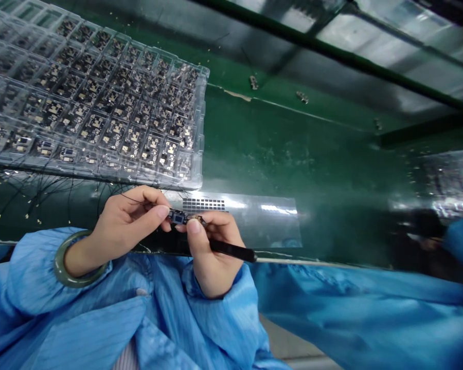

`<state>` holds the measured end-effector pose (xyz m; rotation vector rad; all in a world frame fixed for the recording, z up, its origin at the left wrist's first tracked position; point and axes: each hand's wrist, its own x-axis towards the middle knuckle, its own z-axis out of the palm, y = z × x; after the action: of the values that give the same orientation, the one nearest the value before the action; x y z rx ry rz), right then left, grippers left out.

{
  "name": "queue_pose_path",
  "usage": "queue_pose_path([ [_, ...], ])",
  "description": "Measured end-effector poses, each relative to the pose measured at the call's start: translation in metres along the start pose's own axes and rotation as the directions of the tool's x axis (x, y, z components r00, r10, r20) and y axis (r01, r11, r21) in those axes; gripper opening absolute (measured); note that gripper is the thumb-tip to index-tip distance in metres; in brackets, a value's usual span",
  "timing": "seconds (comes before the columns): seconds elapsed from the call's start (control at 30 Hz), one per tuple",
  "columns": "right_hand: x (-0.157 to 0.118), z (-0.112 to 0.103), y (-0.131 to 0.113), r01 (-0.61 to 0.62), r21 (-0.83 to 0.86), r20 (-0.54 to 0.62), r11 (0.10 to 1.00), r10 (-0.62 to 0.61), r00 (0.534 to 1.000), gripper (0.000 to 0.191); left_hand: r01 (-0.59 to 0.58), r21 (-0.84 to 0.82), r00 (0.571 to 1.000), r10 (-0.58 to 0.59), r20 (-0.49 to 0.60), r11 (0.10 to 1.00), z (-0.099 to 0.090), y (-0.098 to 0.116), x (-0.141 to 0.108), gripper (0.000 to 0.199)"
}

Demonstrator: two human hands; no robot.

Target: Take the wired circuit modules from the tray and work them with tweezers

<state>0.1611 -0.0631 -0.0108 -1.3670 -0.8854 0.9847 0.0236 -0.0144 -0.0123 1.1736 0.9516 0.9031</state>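
Blue sleeve [81, 293], left fingers [154, 213] pinching tiny circuit board [176, 217], right fingers [195, 228] gripping black tool [231, 251]

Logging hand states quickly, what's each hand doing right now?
Left hand: closed, pinching a small circuit board.
Right hand: closed, holding a black-handled tool.

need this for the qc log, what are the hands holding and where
The left hand pinches a small circuit board by its left end; the right hand holds a black-handled tool by the handle.
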Motion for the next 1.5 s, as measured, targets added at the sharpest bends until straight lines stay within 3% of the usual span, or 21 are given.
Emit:
queue_pose_path([
  [0.1,0.007,-0.015,-0.001,0.010,0.039,0.098,0.999,-0.014,0.995,0.017,-0.014,0.034,0.999,0.013,0.035,0.999,-0.002,0.000,-0.002,0.007],
  [0.17,0.018,-0.033,-0.001,0.038,0.062,0.091,0.997,-0.044,0.995,0.023,-0.029,0.028,0.998,0.028,0.049,0.999,-0.003,0.000,-0.002,0.007],
  [0.27,0.037,-0.068,0.000,0.064,0.042,-0.108,0.997,-0.059,0.992,0.032,-0.021,0.016,0.996,0.020,0.082,1.000,-0.005,0.001,-0.003,0.005],
  [0.33,0.048,-0.088,0.004,0.060,0.011,-0.258,0.998,-0.055,0.964,0.040,0.000,0.036,0.992,-0.005,0.128,0.999,-0.003,0.002,-0.002,0.005],
  [0.43,0.055,-0.106,0.016,0.009,-0.062,-0.303,0.998,-0.028,0.953,0.036,0.058,0.103,0.968,-0.081,0.237,0.993,0.006,0.005,-0.001,0.007],
  [0.6,0.056,-0.105,0.031,-0.109,-0.154,-0.213,0.982,0.075,0.974,0.027,0.161,0.147,0.894,-0.208,0.397,0.976,0.032,-0.002,0.004,0.008],
  [0.77,0.054,-0.105,0.035,-0.112,-0.219,-0.186,0.969,0.071,0.980,0.020,0.218,0.191,0.879,-0.277,0.387,0.957,0.038,-0.017,0.009,0.006],
  [0.9,0.053,-0.106,0.037,-0.118,-0.289,-0.191,0.950,0.064,0.980,0.019,0.273,0.211,0.853,-0.337,0.399,0.939,0.036,-0.015,0.012,0.008],
  [1.5,0.055,-0.106,0.033,-0.136,-0.197,-0.193,0.971,0.097,0.976,0.023,0.304,0.198,0.848,-0.359,0.389,0.932,0.036,-0.013,0.012,0.008],
])
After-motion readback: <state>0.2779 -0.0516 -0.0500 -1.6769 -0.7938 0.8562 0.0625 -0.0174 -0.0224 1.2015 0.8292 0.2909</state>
